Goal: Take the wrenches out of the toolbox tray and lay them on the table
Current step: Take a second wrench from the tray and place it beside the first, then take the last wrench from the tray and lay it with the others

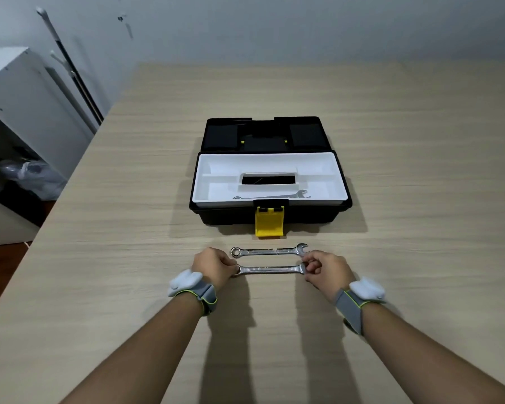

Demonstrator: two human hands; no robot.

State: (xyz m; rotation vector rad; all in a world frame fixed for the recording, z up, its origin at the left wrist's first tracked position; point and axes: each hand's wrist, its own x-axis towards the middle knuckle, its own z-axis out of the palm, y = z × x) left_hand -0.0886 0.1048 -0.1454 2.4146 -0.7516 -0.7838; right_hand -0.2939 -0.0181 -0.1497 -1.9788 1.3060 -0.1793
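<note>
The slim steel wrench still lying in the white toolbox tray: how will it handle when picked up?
The slim steel wrench looks rigid, probably light. Lying flat against the white toolbox tray front wall, it likely won't roll, but may be awkward to pinch; its polished metal could slip.

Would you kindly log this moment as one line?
left hand: grips near wrench | right hand: grips other end | second wrench: on table | third wrench: in tray

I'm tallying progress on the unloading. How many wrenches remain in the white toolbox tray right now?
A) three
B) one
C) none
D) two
B: one wrench lies in the white tray's front compartment; one lies on the table, and another is held by both hands.
</note>
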